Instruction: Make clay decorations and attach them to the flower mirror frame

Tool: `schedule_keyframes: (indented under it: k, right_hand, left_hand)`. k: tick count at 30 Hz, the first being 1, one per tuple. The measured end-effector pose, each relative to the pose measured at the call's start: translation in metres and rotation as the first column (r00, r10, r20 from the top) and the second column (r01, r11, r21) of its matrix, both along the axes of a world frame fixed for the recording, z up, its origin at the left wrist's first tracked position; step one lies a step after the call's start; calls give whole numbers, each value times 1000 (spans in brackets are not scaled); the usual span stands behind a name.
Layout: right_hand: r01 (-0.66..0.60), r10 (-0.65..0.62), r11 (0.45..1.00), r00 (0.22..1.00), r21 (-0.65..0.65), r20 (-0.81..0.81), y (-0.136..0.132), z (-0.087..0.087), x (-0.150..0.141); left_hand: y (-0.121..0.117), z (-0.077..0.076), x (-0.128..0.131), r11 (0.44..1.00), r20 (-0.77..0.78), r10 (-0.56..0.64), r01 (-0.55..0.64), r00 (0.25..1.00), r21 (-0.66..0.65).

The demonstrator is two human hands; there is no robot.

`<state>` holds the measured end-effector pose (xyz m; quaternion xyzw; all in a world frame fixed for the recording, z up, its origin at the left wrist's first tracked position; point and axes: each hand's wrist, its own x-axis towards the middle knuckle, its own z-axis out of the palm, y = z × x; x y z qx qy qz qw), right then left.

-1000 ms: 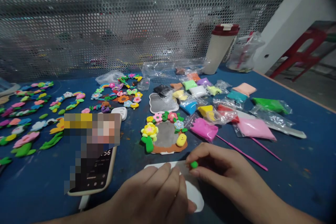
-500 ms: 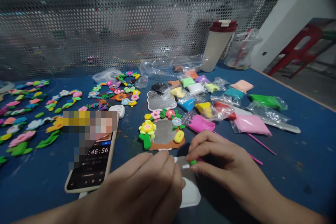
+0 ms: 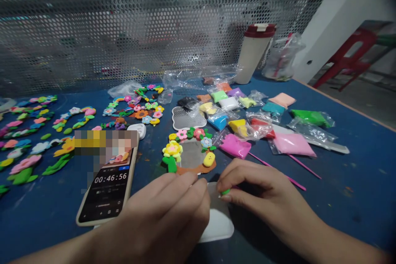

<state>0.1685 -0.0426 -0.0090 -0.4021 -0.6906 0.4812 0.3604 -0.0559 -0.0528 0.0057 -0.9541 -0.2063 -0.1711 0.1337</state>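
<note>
Between the thumb and fingertips of my right hand point(image 3: 260, 189) is a small piece of green clay point(image 3: 225, 192). My left hand point(image 3: 173, 214) is closed with its fingers curled in; whatever they hold is hidden behind the knuckles. Under both hands lies a white, rounded flat piece point(image 3: 218, 227), partly covered by the left one. Just beyond them sits a small mirror point(image 3: 192, 156), its frame decorated with clay flowers, leaves, a brown strip and a yellow figure point(image 3: 209, 159).
Left of my hands lies a phone point(image 3: 108, 189) showing a timer. Clay-decorated frames point(image 3: 74, 119) spread across the left. Bagged coloured clay point(image 3: 293, 144), pink sticks point(image 3: 305, 167) and an undecorated mirror point(image 3: 188, 119) lie to the right and behind. A tumbler point(image 3: 253, 55) stands near the mesh screen point(image 3: 123, 20).
My left hand has shifted slightly left, uncovering more of the phone's timer. My right hand keeps its pinch on the green clay. The whole view has moved a little.
</note>
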Motion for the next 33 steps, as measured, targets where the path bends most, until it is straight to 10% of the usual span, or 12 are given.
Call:
schedule_keyframes:
  k: [10, 19, 33]
  right_hand:
    - [52, -53, 990, 999, -135, -1, -1, 2, -2]
    - [38, -41, 991, 999, -125, -17, -2, 5, -2]
    - [-73, -115, 866, 934, -495, -339, -4, -2, -15]
  left_hand:
    - [4, -9, 21, 968, 60, 205, -194, 977, -162]
    - [11, -5, 22, 976, 180, 181, -153, 967, -158]
    - [13, -1, 29, 984, 395, 167, -130, 903, -118]
